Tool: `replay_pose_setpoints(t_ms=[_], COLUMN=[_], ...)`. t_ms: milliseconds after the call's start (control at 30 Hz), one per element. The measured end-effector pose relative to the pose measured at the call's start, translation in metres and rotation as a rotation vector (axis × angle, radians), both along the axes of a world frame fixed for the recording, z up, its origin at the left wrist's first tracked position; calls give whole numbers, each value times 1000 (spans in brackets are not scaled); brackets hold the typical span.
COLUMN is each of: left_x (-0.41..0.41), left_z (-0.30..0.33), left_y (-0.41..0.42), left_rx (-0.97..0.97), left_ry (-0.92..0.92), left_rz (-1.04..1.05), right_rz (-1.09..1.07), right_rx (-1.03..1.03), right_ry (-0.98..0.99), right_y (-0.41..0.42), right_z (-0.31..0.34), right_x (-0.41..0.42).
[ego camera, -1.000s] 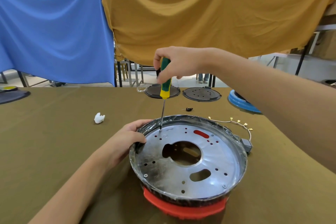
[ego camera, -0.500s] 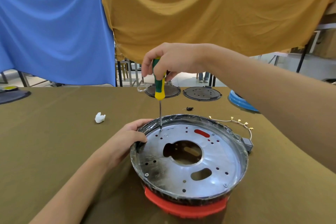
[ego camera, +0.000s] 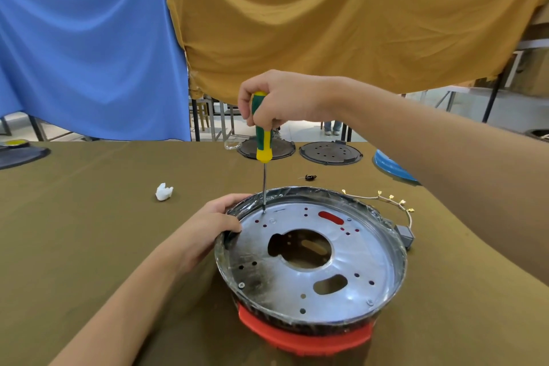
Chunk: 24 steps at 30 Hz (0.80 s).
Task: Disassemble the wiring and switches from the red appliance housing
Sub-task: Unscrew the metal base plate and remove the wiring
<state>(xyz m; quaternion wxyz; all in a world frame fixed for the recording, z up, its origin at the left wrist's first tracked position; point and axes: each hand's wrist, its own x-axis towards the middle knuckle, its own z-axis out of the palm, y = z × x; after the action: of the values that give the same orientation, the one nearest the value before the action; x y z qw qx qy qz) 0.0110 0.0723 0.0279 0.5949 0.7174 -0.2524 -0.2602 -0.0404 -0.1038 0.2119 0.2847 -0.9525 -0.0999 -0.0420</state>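
The red appliance housing (ego camera: 303, 339) lies on the bench (ego camera: 89, 232) in front of the person, near the middle of the view, with only its red edge showing at the near side. On top of it sits a round metal plate (ego camera: 341, 291) with a large hole in the centre, many small holes and a dark raised rim covered with thin clear film.

The right hand (ego camera: 276, 101) is closed around the green and yellow handle of a screwdriver (ego camera: 263, 140). The tool stands almost upright, and its thin shaft goes down to a small screw (ego camera: 264, 212) at the far left part of the plate, where the tip touches it. The left hand (ego camera: 208, 226) holds the left rim of the plate, with the fingers curled over the edge and the thumb lying on the inner side.

Behind the right side of the plate, a pale wire bundle (ego camera: 383, 199) with small brass terminals lies on the bench and goes to a grey block (ego camera: 404, 236) just beside the rim. A small white crumpled piece (ego camera: 163, 192) lies to the left, well apart from the housing. A small black part (ego camera: 310, 177) lies behind the plate. At the far edge of the bench are two dark round discs (ego camera: 330, 153), and a blue round object (ego camera: 392, 169) is partly hidden by the right arm.
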Motion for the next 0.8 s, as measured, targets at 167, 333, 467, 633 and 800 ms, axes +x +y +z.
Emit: replay_pose_setpoints(t_ms=[167,333,467,633,800], left_x=[-3,-3,-3,-3,-1], left_z=[1,2,2,4,7], left_y=[0,1,2,4,4], left_rx=[-17,-7,42,44,103], left_ry=[2,-13,-78,-190,-312], left_rz=[-1,1,21,-8,-9], right_rz=[-291,-148,5,-173,-222], right_rx=[-528,-468,-79,-370,-620], right_ry=[-116,-142,14,-43,-249], right_y=[0,-6,-6,0,-7], right_z=[-2,-2,5,1,-5], right_x=[3,6,-4,0,2])
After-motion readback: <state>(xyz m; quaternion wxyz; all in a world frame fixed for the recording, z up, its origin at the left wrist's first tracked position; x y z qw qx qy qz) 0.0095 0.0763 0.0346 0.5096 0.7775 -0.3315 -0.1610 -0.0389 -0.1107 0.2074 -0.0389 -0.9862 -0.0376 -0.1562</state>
